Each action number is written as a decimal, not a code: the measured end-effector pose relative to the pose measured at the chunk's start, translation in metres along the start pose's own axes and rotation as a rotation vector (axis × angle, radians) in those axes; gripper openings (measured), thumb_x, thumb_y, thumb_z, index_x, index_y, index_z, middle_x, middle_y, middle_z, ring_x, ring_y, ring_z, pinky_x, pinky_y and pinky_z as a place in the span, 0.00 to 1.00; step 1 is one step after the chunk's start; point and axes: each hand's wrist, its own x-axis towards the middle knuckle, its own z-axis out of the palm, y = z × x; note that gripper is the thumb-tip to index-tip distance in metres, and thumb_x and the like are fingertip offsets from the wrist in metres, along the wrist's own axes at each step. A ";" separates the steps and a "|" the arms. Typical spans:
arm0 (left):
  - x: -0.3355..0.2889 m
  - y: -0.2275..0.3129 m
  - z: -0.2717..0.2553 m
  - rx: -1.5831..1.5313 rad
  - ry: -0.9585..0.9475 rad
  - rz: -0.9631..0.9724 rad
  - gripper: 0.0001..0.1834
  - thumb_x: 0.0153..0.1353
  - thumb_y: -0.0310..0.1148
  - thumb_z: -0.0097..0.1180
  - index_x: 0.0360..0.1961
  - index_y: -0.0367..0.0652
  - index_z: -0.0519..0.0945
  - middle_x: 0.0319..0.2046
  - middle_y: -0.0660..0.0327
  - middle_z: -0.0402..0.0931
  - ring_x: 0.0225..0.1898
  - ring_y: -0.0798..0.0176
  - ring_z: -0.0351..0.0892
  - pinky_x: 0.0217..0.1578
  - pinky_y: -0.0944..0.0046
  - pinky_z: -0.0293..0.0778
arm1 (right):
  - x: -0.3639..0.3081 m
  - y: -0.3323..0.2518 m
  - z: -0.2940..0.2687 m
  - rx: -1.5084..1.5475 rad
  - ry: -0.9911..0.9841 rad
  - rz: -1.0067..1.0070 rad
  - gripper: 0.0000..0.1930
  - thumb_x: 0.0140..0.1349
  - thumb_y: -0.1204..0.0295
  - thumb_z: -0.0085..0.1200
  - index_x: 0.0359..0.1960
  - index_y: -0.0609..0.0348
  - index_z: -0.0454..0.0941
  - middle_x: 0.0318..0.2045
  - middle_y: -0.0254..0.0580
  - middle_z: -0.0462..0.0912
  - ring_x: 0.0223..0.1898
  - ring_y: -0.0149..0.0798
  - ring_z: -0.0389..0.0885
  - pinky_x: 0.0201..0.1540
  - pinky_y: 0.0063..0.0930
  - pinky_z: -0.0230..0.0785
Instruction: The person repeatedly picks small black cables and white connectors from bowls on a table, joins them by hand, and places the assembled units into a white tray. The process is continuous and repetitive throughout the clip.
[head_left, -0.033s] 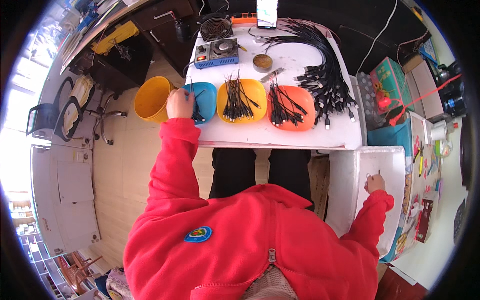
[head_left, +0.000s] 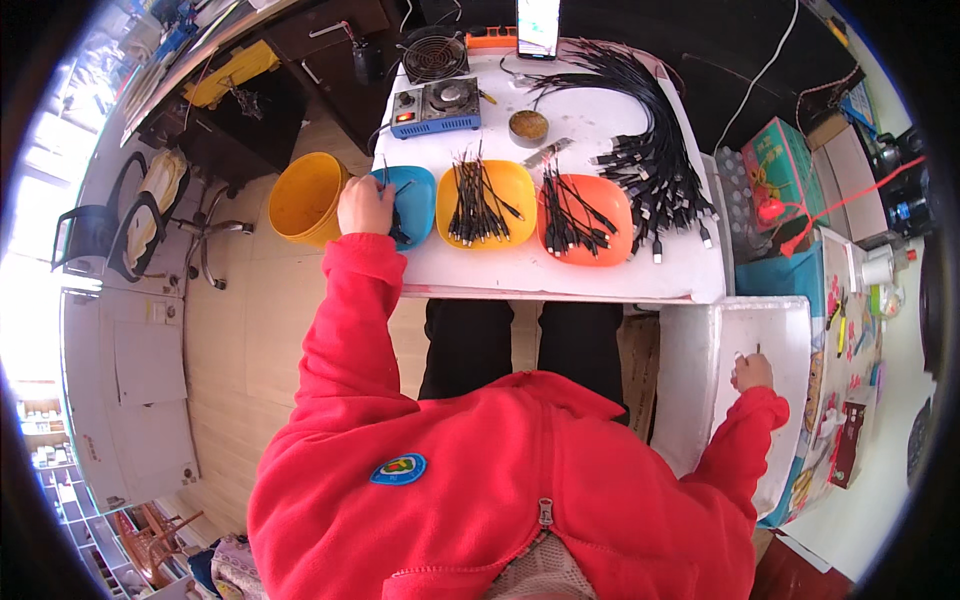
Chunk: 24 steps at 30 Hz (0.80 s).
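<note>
My left hand [head_left: 365,206] is over the left rim of a blue bowl [head_left: 422,204], its fingers curled. Whatever they pinch, if anything, is hidden; a few short black cables [head_left: 397,222] lie in the bowl beside it. Low on the right, my right hand [head_left: 752,373] is inside a white foam box [head_left: 780,325] with its fingers closed. A small dark tip shows at these fingers, too small to name. To the right of the blue bowl stand a yellow bowl [head_left: 517,185] and an orange bowl [head_left: 612,195], each with several short black cables with bare wire ends.
A yellow bucket [head_left: 305,200] stands left of the white table [head_left: 480,275]. Farther back are a blue heating device [head_left: 436,112], a small round tin [head_left: 528,127], a fan [head_left: 434,60] and a lit phone [head_left: 538,28]. A large bundle of black cables [head_left: 655,120] covers the table's right side.
</note>
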 end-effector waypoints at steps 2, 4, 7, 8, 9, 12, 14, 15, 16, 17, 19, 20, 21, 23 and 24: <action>0.005 0.003 0.007 0.076 -0.057 -0.041 0.14 0.54 0.40 0.62 0.29 0.37 0.81 0.32 0.47 0.79 0.36 0.44 0.78 0.37 0.51 0.74 | -0.036 -0.042 -0.020 -0.099 0.056 -0.041 0.20 0.64 0.62 0.48 0.20 0.65 0.77 0.16 0.48 0.79 0.19 0.47 0.79 0.28 0.42 0.71; 0.007 0.005 0.012 0.112 -0.091 -0.055 0.14 0.54 0.39 0.62 0.29 0.37 0.81 0.32 0.47 0.79 0.35 0.44 0.78 0.37 0.51 0.74 | -0.070 -0.094 -0.033 -0.323 0.314 -0.413 0.16 0.63 0.64 0.49 0.23 0.64 0.77 0.19 0.51 0.78 0.23 0.54 0.78 0.31 0.44 0.70; 0.004 0.004 0.008 -0.051 0.003 -0.063 0.12 0.55 0.36 0.59 0.27 0.36 0.81 0.26 0.46 0.78 0.31 0.42 0.78 0.34 0.49 0.73 | -0.101 -0.183 -0.047 -0.025 0.192 -0.672 0.10 0.61 0.67 0.51 0.28 0.63 0.75 0.22 0.54 0.77 0.26 0.58 0.77 0.31 0.45 0.67; 0.002 0.005 0.005 -0.110 0.017 -0.066 0.12 0.55 0.36 0.59 0.27 0.35 0.82 0.26 0.45 0.78 0.31 0.42 0.78 0.34 0.49 0.73 | -0.108 -0.213 -0.045 0.094 0.136 -0.785 0.09 0.61 0.68 0.52 0.30 0.63 0.75 0.22 0.54 0.77 0.26 0.57 0.77 0.30 0.46 0.67; 0.000 0.005 0.003 -0.156 -0.020 -0.082 0.12 0.58 0.36 0.56 0.28 0.36 0.82 0.27 0.44 0.76 0.33 0.41 0.77 0.34 0.49 0.72 | -0.112 -0.244 -0.041 0.158 0.053 -0.842 0.08 0.60 0.69 0.54 0.32 0.61 0.75 0.23 0.54 0.77 0.26 0.55 0.78 0.29 0.44 0.67; -0.005 0.005 -0.006 -0.315 0.048 -0.055 0.11 0.58 0.34 0.56 0.30 0.35 0.82 0.26 0.44 0.76 0.32 0.40 0.77 0.34 0.50 0.72 | -0.114 -0.331 -0.014 0.295 -0.118 -1.009 0.09 0.60 0.66 0.54 0.32 0.60 0.77 0.24 0.51 0.79 0.29 0.53 0.80 0.31 0.42 0.69; -0.006 0.006 -0.010 -0.330 0.075 -0.056 0.11 0.59 0.32 0.56 0.33 0.33 0.83 0.29 0.45 0.77 0.33 0.43 0.77 0.35 0.52 0.72 | -0.107 -0.388 0.013 0.236 -0.126 -1.077 0.10 0.59 0.66 0.54 0.30 0.61 0.77 0.23 0.52 0.79 0.29 0.55 0.80 0.33 0.46 0.69; -0.007 0.007 -0.013 -0.329 0.100 -0.049 0.11 0.59 0.32 0.56 0.33 0.33 0.83 0.30 0.46 0.77 0.34 0.44 0.77 0.36 0.54 0.72 | -0.104 -0.412 0.026 0.186 -0.044 -1.136 0.10 0.58 0.67 0.53 0.27 0.62 0.77 0.24 0.53 0.79 0.30 0.56 0.80 0.35 0.47 0.70; -0.008 0.008 -0.015 -0.324 0.122 -0.047 0.11 0.59 0.31 0.56 0.33 0.33 0.83 0.31 0.47 0.77 0.34 0.45 0.77 0.37 0.55 0.73 | -0.101 -0.436 0.039 0.137 -0.018 -1.079 0.10 0.58 0.68 0.53 0.25 0.63 0.78 0.26 0.55 0.80 0.31 0.56 0.80 0.37 0.49 0.71; -0.009 0.008 -0.017 -0.369 0.179 -0.038 0.10 0.59 0.30 0.56 0.34 0.33 0.83 0.32 0.48 0.77 0.35 0.47 0.78 0.38 0.56 0.73 | -0.097 -0.456 0.050 0.164 0.100 -1.095 0.10 0.57 0.70 0.52 0.24 0.65 0.79 0.27 0.57 0.81 0.31 0.57 0.80 0.37 0.48 0.73; -0.009 0.010 -0.021 -0.455 0.285 -0.032 0.10 0.59 0.29 0.57 0.35 0.32 0.83 0.34 0.50 0.78 0.36 0.50 0.78 0.39 0.58 0.73 | -0.083 -0.489 0.066 0.012 0.097 -1.011 0.08 0.57 0.74 0.51 0.29 0.66 0.81 0.31 0.60 0.82 0.36 0.57 0.82 0.42 0.45 0.75; -0.008 0.011 -0.023 -0.494 0.336 -0.001 0.09 0.59 0.28 0.57 0.35 0.31 0.83 0.35 0.51 0.78 0.37 0.52 0.78 0.40 0.60 0.73 | -0.077 -0.499 0.073 -0.050 0.101 -0.984 0.08 0.56 0.75 0.50 0.31 0.65 0.82 0.33 0.61 0.82 0.38 0.56 0.82 0.43 0.44 0.75; -0.007 0.011 -0.026 -0.535 0.380 0.020 0.09 0.59 0.28 0.58 0.36 0.30 0.82 0.37 0.51 0.79 0.37 0.55 0.79 0.40 0.62 0.73 | -0.073 -0.507 0.080 -0.036 0.111 -0.982 0.09 0.55 0.73 0.52 0.29 0.67 0.81 0.31 0.62 0.81 0.37 0.58 0.82 0.43 0.45 0.75; -0.007 0.009 -0.030 -0.553 0.403 0.032 0.09 0.59 0.27 0.58 0.36 0.29 0.82 0.38 0.52 0.79 0.41 0.57 0.79 0.43 0.65 0.73 | -0.066 -0.514 0.092 -0.036 0.107 -0.923 0.09 0.54 0.73 0.52 0.27 0.68 0.81 0.29 0.63 0.81 0.36 0.60 0.81 0.43 0.47 0.74; -0.007 0.006 -0.032 -0.584 0.354 0.053 0.09 0.60 0.27 0.58 0.36 0.30 0.82 0.38 0.52 0.80 0.39 0.58 0.79 0.41 0.65 0.73 | -0.065 -0.514 0.098 0.019 0.117 -0.902 0.09 0.53 0.74 0.52 0.26 0.69 0.81 0.29 0.63 0.81 0.35 0.60 0.81 0.43 0.48 0.74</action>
